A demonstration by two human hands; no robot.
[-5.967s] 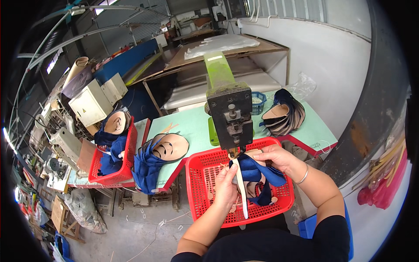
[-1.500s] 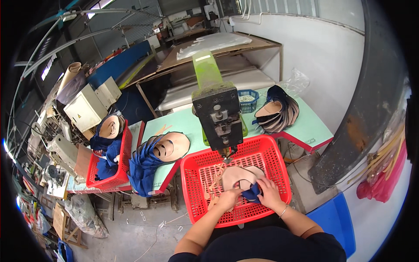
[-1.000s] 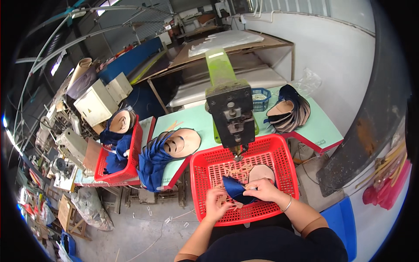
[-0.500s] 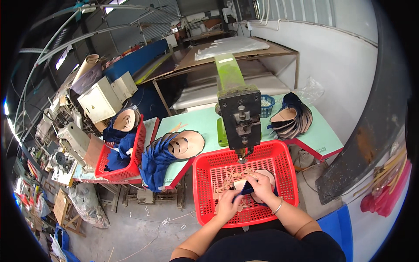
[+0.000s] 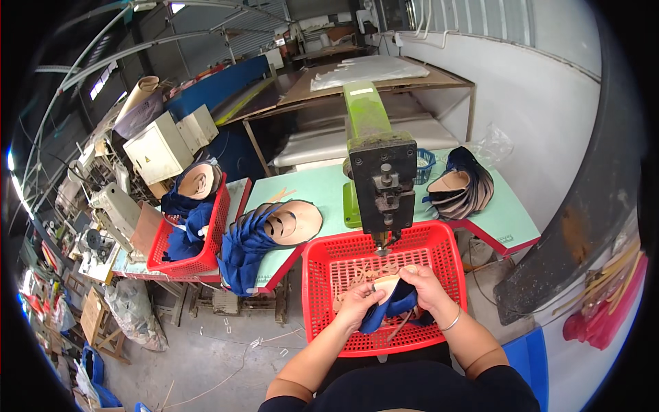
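Piece in hand: a blue-and-beige piece point(image 5: 403, 300) is held above the near half of a red basket point(image 5: 316, 288), tilted, with its blue side hanging down; whether its lower end is rested on the basket or on another piece there cannot be told.
Left hand: the left edge of the piece is pinched between thumb and fingers of the left hand point(image 5: 356, 305).
Right hand: the upper right end is gripped by the right hand point(image 5: 425, 287); the two hands are set just beside each other, the piece stretched between them.
Handling: by its look, the piece is judged light, soft and floppy on the blue side, a little stiffer in the beige part, neither slippery nor fragile; it is best taken by the firmer beige edge, since the blue part may be folded over easily.
Basket floor: beige scraps point(image 5: 357, 276) are strewn over the far left part.
Machine: a black machine head point(image 5: 384, 189) is carried on a green arm point(image 5: 365, 110) over the basket's far edge, its tip well apart from the piece.
Table: on the pale green table point(image 5: 326, 185), a blue-and-beige stack point(image 5: 240, 250) is laid at left, a fanned dark stack point(image 5: 470, 185) and a small blue basket point(image 5: 425, 165) at right.
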